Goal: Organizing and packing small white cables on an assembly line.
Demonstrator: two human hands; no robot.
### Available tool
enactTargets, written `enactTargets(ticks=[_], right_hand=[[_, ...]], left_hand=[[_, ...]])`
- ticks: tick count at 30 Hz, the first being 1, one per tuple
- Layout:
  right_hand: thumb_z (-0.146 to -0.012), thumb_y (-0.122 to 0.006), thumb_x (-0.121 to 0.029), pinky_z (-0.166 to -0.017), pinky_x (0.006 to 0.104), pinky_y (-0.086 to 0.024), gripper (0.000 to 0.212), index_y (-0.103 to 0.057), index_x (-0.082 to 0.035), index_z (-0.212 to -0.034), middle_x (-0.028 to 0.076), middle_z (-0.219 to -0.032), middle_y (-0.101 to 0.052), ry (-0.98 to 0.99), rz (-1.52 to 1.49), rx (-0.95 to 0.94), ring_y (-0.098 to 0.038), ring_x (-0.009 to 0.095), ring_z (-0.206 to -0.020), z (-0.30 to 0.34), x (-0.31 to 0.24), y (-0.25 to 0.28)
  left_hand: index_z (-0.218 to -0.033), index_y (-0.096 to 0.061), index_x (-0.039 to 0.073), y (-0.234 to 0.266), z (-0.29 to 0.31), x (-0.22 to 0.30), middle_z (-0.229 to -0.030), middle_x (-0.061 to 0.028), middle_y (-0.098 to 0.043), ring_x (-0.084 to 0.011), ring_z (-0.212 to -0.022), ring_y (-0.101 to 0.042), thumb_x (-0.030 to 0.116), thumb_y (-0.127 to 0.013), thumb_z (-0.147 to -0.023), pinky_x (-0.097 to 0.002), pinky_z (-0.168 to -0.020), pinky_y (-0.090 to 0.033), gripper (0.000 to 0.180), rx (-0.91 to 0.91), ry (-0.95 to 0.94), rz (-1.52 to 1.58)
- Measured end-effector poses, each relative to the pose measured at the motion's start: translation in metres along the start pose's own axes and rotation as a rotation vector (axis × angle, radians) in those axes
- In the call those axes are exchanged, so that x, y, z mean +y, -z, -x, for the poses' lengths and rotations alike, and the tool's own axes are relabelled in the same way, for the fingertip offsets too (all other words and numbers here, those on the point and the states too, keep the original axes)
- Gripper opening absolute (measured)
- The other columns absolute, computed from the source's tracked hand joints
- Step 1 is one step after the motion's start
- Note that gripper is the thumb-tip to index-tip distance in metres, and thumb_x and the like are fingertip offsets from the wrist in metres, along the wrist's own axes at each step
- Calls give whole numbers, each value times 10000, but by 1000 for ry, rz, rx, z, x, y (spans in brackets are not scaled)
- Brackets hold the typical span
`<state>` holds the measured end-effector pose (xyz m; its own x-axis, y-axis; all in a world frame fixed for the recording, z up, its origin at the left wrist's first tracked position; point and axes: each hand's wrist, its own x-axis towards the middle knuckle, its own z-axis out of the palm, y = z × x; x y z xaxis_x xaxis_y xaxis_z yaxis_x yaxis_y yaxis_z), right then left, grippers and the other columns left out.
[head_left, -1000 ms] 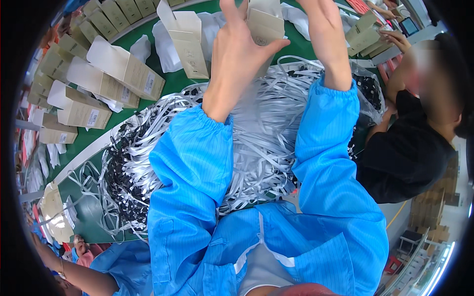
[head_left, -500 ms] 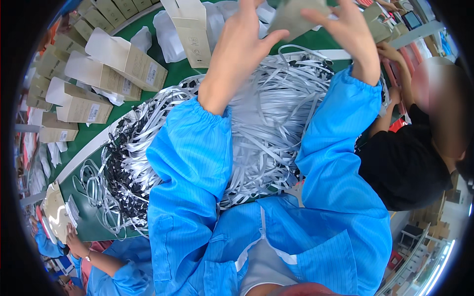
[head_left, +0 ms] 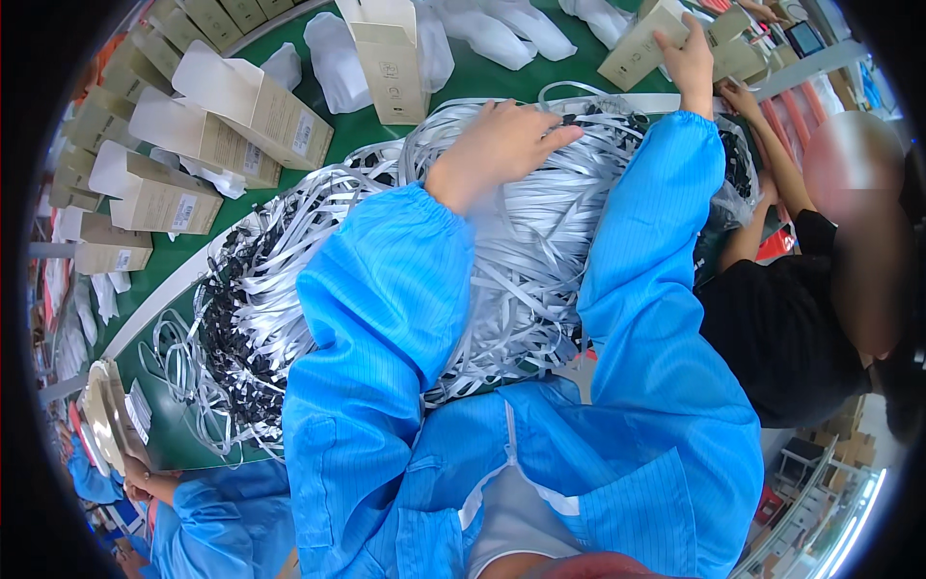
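My right hand (head_left: 690,66) grips the right side of a beige cardboard box (head_left: 639,48) at the far right of the green table. My left hand (head_left: 506,145) is open, palm down, thumb stuck out to the right, over the far part of a big heap of white flat straps (head_left: 531,232). Whether its fingers touch the straps is hard to tell. Small black ends (head_left: 227,357) of the straps gather along the heap's left side. Behind my left hand stands an open beige box (head_left: 391,72) with its flaps up.
Several open beige boxes (head_left: 159,193) line the left of the table (head_left: 174,425). White wrapped items (head_left: 492,29) lie along the far side. A co-worker in black (head_left: 772,318) reaches in from the right; another in a blue sleeve (head_left: 217,521) handles beige pieces at lower left.
My right hand has carried the box rightward and it now rests at the far right. My left hand has come down toward me, over the straps.
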<state>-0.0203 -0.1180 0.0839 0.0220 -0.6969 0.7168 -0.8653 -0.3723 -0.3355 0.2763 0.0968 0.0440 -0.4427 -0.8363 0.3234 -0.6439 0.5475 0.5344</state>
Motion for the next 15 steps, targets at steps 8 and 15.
enactTargets(ticks=[8,15], right_hand=[[-860,-690,-26,-816,304,-535,391,-567,22,-1228,177,-1195,-631,-130,-520,24,-643,207,-1044,3,-96,60],[-839,-739,-104,-834,375,-540,406,-644,-109,-1234,102,-1090,-705,423,-414,-635,-663,230,-1001,2,-70,-34]], left_hand=[[-1192,-671,47,19,-2,9,-1090,-204,-693,-389,-1021,-641,418,-521,-1003,-408,-905,-491,442,-16,208,221],[-1145,-682,17,13,-1,4,-1050,-215,-699,-381,-985,-658,385,-557,-987,-405,-862,-505,419,-51,49,134]])
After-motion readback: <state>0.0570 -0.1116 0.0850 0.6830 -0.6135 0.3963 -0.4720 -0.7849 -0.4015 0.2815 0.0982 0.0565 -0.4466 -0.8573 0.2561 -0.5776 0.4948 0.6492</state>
